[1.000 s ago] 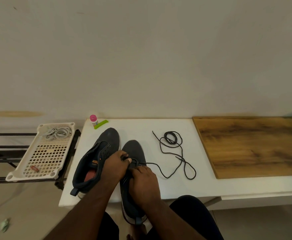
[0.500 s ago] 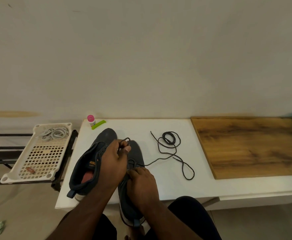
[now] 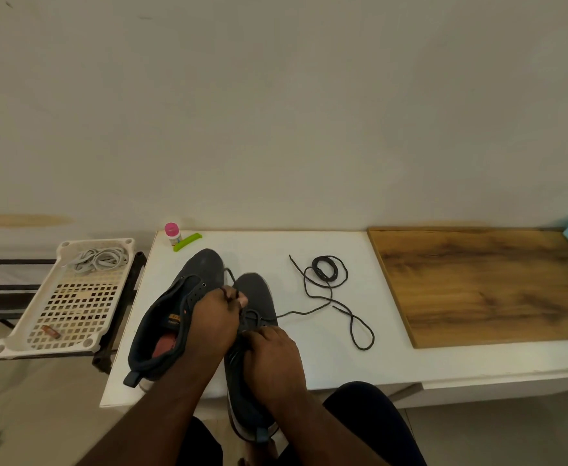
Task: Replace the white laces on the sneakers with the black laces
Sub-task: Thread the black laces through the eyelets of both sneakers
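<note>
White laces (image 3: pixel 97 260) are already set in the tray (image 3: pixel 74 344) at 9 o'clock. A black lace (image 3: pixel 326 297) is pinched by both hands (image 3: pixel 215 317) at 1 sneaker (image 3: pixel 252 290); the other sneaker (image 3: pixel 188 287) is unlaced.

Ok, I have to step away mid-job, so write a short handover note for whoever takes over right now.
Left hand pinches one black lace end above the right sneaker. Right hand grips that sneaker's eyelet area.
Left sneaker lies unlaced on the white table. White laces sit in the tray.
Done: white laces out.
Left: finish lacing this shoe, then lace the other; a coiled black lace lies beside it.
</note>
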